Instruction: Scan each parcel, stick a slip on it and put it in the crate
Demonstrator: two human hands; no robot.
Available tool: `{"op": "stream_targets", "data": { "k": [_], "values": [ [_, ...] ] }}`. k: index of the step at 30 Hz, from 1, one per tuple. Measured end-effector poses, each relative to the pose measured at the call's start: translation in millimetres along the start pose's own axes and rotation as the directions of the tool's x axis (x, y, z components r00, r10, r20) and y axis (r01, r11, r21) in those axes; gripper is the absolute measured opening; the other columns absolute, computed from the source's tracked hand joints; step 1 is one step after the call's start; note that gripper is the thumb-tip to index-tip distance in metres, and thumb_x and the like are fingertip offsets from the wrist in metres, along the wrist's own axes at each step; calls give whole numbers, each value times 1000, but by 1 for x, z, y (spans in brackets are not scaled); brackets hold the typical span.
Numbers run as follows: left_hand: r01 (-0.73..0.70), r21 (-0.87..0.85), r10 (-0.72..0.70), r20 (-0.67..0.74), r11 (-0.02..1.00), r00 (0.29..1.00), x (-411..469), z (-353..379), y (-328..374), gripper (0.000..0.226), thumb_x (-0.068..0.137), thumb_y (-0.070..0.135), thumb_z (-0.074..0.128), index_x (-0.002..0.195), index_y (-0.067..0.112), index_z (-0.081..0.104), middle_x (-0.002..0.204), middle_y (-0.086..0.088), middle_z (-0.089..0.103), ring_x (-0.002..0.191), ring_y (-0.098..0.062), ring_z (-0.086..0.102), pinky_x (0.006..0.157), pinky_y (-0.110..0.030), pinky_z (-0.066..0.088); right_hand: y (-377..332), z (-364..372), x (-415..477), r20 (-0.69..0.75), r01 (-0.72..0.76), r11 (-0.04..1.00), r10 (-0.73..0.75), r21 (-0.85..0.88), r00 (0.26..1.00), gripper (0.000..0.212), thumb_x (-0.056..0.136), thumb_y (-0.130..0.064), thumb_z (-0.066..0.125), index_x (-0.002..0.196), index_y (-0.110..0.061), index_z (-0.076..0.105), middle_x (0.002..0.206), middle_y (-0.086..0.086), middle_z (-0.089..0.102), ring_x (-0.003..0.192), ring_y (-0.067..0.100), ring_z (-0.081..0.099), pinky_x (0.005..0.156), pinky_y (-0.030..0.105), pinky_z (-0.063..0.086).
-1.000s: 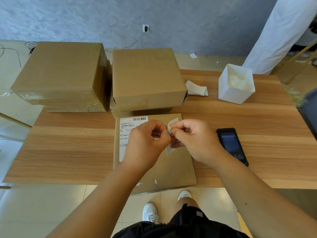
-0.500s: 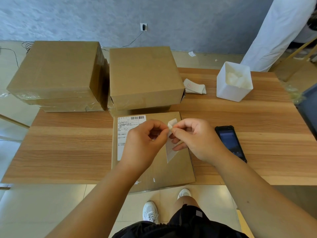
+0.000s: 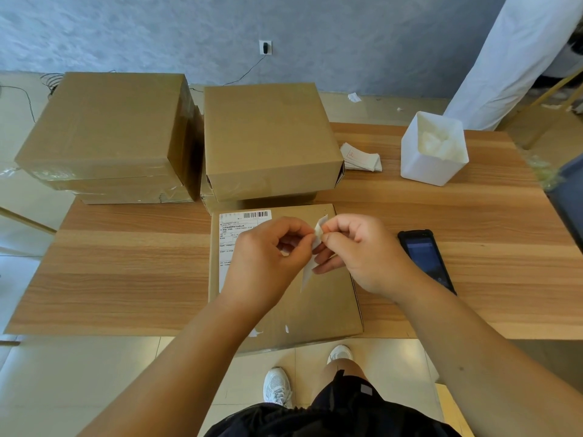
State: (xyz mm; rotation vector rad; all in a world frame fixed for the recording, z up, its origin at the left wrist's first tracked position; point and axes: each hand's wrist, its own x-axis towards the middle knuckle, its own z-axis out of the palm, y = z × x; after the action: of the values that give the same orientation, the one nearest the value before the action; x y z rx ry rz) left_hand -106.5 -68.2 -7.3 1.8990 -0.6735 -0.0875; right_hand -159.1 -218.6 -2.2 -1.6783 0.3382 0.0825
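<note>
From my feed I see both hands meeting over the flat parcel (image 3: 328,304), which lies at the near edge of the wooden table (image 3: 126,279) with its shipping label (image 3: 230,234) along its left side. The left hand (image 3: 268,257) and the right hand (image 3: 362,250) each have fingers curled, pinching the top of a small white slip (image 3: 308,269) between thumb and forefinger; its lower end hangs just above the cardboard. A black handheld scanner (image 3: 424,257) lies just right of the parcel. Behind it stand two bigger cartons (image 3: 268,137), with a pile of slips (image 3: 362,159) and a white tub (image 3: 432,165) to their right.
</note>
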Motion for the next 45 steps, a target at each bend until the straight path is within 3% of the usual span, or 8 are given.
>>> {"op": "stream_targets", "data": {
  "k": [12, 15, 22, 29, 34, 38, 45],
  "values": [
    [-5, -50, 5, -8, 999, 1000, 2, 0, 2, 14, 83, 8, 66, 87, 22, 66, 80, 14, 65, 78, -1, 63, 70, -8, 49, -5, -5, -2, 55, 33, 994, -39, 105, 998, 19, 94, 3, 48, 92, 4, 67, 77, 9, 69, 78, 22, 71, 68, 31, 59],
    [5, -56, -6, -13, 998, 1000, 2, 1, 2, 12, 83, 10, 67, 88, 21, 68, 80, 14, 66, 78, 0, 64, 70, -9, 49, -6, -6, -4, 53, 42, 994, -48, 101, 997, 20, 94, 2, 48, 93, 0, 68, 80, 10, 70, 80, 22, 71, 71, 33, 59],
    [57, -110, -58, -10, 992, 998, 0, 3, 4, 17, 84, 11, 66, 88, 28, 68, 82, 13, 68, 78, -2, 64, 70, -15, 51, -6, -8, -8, 22, 30, 983, -35, 179, 999, 25, 93, 9, 42, 92, 5, 67, 76, 10, 69, 73, 20, 70, 64, 29, 58],
    [47, -123, -52, -35, 991, 998, -2, 5, 10, 15, 83, 10, 66, 88, 24, 69, 82, 15, 68, 79, 1, 64, 70, -10, 49, -8, -10, -11, 42, 34, 983, -42, 182, 998, 15, 91, -2, 55, 92, -3, 70, 76, 8, 71, 75, 20, 70, 65, 30, 59],
    [-13, -52, 12, -26, 999, 1000, -6, 7, 10, 16, 83, 12, 67, 93, 24, 68, 85, 14, 66, 83, -2, 64, 72, -12, 51, -3, -10, -10, 28, 44, 991, -48, 124, 998, 21, 92, -1, 54, 89, -11, 72, 77, 7, 72, 77, 21, 71, 64, 28, 58],
    [-79, 62, 82, -48, 995, 995, -6, 9, 7, 12, 82, 10, 69, 94, 13, 72, 84, 10, 66, 85, -3, 62, 72, -7, 49, 1, -11, -11, 40, 61, 997, -63, 48, 997, 22, 93, -2, 54, 91, -15, 72, 78, 4, 72, 77, 18, 71, 65, 25, 57],
    [-132, 184, 145, -55, 974, 988, -2, 20, 9, 6, 79, 7, 71, 85, 5, 72, 80, -2, 71, 72, -8, 65, 71, -13, 52, 4, -16, -11, 3, 81, 995, -81, -59, 997, 19, 92, -9, 57, 92, -20, 72, 85, 3, 73, 78, 17, 71, 68, 29, 59]
  ]
}}
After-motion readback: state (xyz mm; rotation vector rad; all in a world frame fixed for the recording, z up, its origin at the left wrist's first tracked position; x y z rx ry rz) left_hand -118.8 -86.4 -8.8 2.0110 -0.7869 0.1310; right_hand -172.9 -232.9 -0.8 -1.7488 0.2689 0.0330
